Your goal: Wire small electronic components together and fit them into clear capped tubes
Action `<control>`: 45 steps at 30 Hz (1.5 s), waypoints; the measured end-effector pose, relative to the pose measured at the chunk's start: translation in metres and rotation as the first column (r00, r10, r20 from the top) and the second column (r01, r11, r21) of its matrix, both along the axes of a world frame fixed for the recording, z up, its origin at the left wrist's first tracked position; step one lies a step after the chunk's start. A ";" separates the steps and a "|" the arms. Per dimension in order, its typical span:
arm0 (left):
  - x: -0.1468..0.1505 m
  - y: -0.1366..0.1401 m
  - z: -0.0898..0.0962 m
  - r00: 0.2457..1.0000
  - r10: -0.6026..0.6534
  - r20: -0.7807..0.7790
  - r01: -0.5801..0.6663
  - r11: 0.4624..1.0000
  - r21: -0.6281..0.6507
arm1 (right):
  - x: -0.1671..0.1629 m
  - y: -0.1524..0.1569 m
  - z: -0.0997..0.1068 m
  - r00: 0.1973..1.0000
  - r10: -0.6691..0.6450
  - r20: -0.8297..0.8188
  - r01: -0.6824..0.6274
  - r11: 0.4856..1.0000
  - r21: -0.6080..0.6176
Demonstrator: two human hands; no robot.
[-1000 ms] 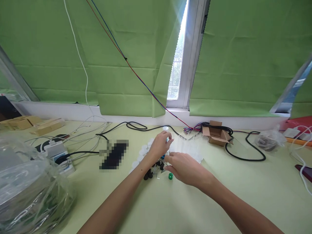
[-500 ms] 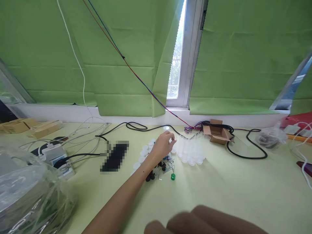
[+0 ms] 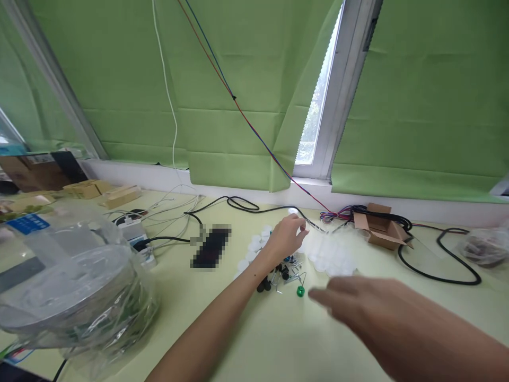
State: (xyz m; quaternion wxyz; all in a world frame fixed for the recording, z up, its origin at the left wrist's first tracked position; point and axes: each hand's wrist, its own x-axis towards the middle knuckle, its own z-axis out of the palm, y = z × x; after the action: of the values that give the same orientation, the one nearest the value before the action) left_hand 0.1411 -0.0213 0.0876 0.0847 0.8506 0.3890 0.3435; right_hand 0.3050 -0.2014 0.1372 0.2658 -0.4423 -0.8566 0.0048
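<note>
My left hand (image 3: 288, 236) reaches over the small parts, its fingers bent towards the thumb. Whatever it pinches is hidden or too small to name. White round caps (image 3: 254, 245) lie in rows to its left. Below it are bent metal pieces (image 3: 296, 276), black knobs (image 3: 264, 284) and a green round piece (image 3: 300, 291). To its right lies a group of clear, whitish tubes (image 3: 332, 255). My right hand (image 3: 361, 307), blurred by motion, hangs over the table on the near right. Its fingers stretch leftward near the green piece, with nothing visible in them.
An opened cardboard box (image 3: 384, 233) and black cable (image 3: 441, 278) lie at the back right. A pixelated dark patch (image 3: 212, 246) is left of the caps, near a power strip (image 3: 147, 257). A big plastic-wrapped spool (image 3: 79, 286) fills the near left. A green blind (image 3: 246, 138) hangs behind.
My right hand has come up from the bottom edge to near the green piece. My left hand keeps its place over the parts. The view has turned left.
</note>
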 end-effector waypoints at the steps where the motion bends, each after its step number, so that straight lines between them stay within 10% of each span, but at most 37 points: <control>1: 0.000 -0.001 0.002 1.000 0.003 0.008 -0.003 1.000 0.005 | -0.001 0.018 0.001 1.000 -0.002 0.030 0.003 0.999 -0.051; 9: -0.012 -0.012 0.037 0.998 -0.017 0.057 0.011 0.994 0.108 | -0.025 0.089 -0.014 0.928 -0.022 0.372 0.171 0.913 -0.372; 16: -0.031 -0.048 0.071 0.966 -0.085 0.245 0.024 0.970 0.241 | -0.039 0.096 -0.025 0.906 0.078 0.415 0.084 0.931 -0.357; 28: -0.083 -0.053 -0.030 0.938 0.038 0.345 -0.178 0.906 0.383 | -0.026 0.109 -0.016 0.998 0.054 -0.007 -0.054 0.966 -0.254; 36: -0.083 -0.050 -0.033 0.986 0.015 0.167 -0.096 0.871 0.482 | -0.013 0.111 0.005 0.897 -0.112 -0.427 0.028 0.980 -0.197; 45: -0.083 -0.050 -0.040 0.993 0.017 0.116 -0.064 0.908 0.414 | -0.027 0.109 0.001 0.687 -0.031 -0.726 -0.225 0.941 -0.253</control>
State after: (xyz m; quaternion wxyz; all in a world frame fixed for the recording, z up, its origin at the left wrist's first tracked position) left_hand 0.0585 -0.0717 0.0475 -0.0845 0.8206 0.3191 0.4665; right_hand 0.2777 -0.0922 0.1380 0.5036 -0.3952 -0.6928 0.3321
